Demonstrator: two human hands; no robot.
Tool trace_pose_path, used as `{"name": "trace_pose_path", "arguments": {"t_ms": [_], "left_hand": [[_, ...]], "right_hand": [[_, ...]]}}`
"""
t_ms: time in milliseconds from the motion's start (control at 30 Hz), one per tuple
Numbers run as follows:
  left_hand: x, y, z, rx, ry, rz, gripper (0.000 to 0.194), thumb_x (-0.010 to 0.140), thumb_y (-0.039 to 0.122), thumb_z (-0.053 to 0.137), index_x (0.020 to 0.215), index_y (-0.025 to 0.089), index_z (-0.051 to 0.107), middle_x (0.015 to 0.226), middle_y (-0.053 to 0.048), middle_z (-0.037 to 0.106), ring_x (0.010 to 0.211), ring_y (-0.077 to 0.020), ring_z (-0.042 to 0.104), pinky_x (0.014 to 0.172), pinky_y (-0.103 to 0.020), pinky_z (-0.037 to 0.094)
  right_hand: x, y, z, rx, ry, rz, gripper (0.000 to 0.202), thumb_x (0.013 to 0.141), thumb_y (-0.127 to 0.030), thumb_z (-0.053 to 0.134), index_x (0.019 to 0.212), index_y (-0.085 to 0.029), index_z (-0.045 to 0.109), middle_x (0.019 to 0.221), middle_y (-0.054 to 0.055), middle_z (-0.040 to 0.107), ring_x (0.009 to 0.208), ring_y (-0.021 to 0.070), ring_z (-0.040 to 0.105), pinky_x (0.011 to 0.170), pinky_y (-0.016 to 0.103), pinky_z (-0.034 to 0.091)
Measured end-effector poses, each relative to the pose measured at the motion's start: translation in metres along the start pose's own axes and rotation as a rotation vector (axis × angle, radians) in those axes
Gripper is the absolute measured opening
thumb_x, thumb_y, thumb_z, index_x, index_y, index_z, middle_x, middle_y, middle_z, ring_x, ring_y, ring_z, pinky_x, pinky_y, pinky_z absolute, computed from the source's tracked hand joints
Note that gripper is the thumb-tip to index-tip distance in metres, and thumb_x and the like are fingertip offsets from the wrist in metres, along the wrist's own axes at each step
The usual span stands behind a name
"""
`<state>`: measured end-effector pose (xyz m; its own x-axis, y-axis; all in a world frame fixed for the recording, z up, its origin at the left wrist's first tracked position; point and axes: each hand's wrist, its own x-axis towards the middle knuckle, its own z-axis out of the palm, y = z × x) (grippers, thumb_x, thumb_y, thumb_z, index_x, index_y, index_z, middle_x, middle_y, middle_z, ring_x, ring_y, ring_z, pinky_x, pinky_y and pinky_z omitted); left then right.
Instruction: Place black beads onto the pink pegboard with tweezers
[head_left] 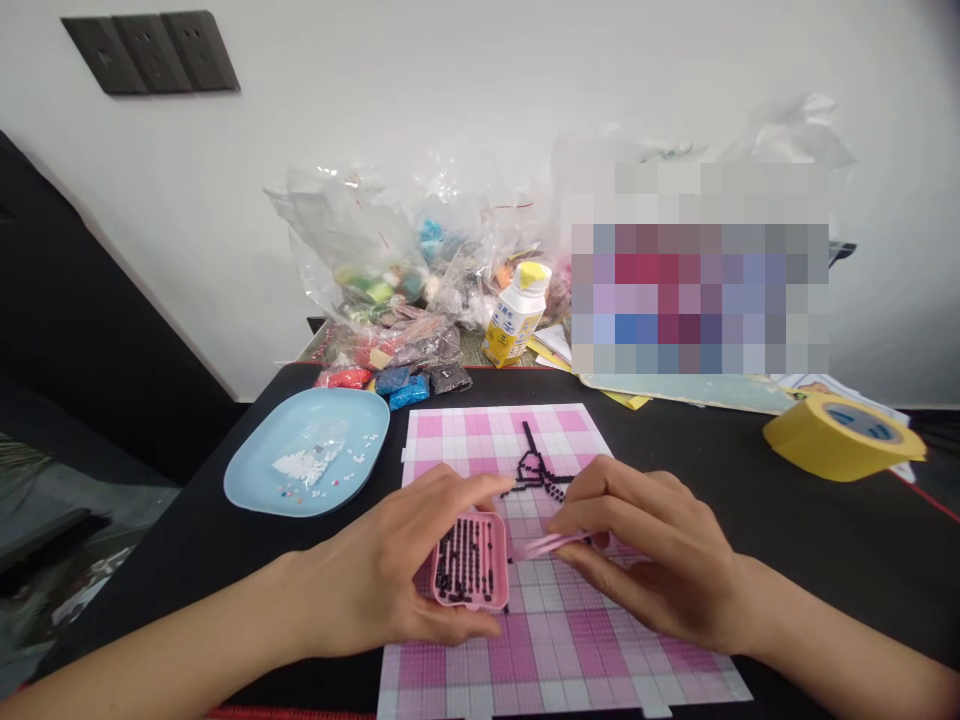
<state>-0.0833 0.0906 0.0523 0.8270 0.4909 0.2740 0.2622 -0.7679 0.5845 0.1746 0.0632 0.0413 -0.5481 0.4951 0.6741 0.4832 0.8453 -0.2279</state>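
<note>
My left hand (pixel 397 560) is wrapped around the side of a small pink tray (pixel 504 560), thumb along the near side and fingers at the far side. Black beads (pixel 466 560) lie in the tray's grooves, mostly in rows. To the right of it, my right hand (pixel 645 545) pinches pink tweezers (pixel 541 547), whose tips point left at the tray's right edge. Whether a bead is between the tips is too small to tell. Under both hands lies a pink-and-white checkered pegboard (pixel 525 675). A black bead outline (pixel 532 468) stands on its upper part, partly behind my right fingers.
A blue plate (pixel 259 470) with white beads and a small bag is at the left. At the back are a yellow-and-white bottle (pixel 517 315), bead packets (pixel 409 392) and clear plastic bags (pixel 360 220). A yellow tape roll (pixel 802 440) lies at the right on the black tabletop (pixel 697 430).
</note>
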Motion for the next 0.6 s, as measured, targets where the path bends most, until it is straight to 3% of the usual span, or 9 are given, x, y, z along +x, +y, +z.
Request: {"name": "trace_pose_path", "arguments": {"t_ms": [200,367,600], "left_hand": [[0.0012,0.0043,-0.0013,0.028,0.014,0.031,0.078,0.084,0.034,0.075,0.143,0.032,0.025,0.123,-0.008,0.059,0.109,-0.0251,0.061,0.095,-0.037,0.052],[0.0007,0.0051,-0.0012,0.055,0.037,0.050,0.071,0.087,0.029,0.071,0.142,0.030,0.027,0.119,-0.008,0.061,0.108,-0.0255,0.063,0.093,-0.038,0.054],[0.0010,0.0016,-0.0017,0.056,0.050,0.034,0.073,0.087,0.024,0.069,0.145,0.030,0.025,0.131,-0.010,0.057,0.118,-0.0265,0.059,0.099,-0.040,0.051]], "right_hand": [[-0.0017,0.0007,0.0027,0.016,-0.036,-0.007,0.006,0.096,-0.018,0.052,0.099,-0.018,0.058,0.081,0.001,0.060,0.069,0.0103,0.056,0.054,0.022,0.041],[-0.0003,0.0004,0.0021,0.007,-0.011,-0.009,0.006,0.095,-0.017,0.053,0.096,-0.017,0.059,0.080,0.001,0.059,0.069,0.0101,0.055,0.054,0.022,0.041],[0.0014,-0.0001,-0.0001,0.002,0.010,-0.006,0.006,0.094,-0.015,0.055,0.096,-0.016,0.060,0.080,0.002,0.060,0.068,0.0100,0.054,0.053,0.021,0.041]]}}
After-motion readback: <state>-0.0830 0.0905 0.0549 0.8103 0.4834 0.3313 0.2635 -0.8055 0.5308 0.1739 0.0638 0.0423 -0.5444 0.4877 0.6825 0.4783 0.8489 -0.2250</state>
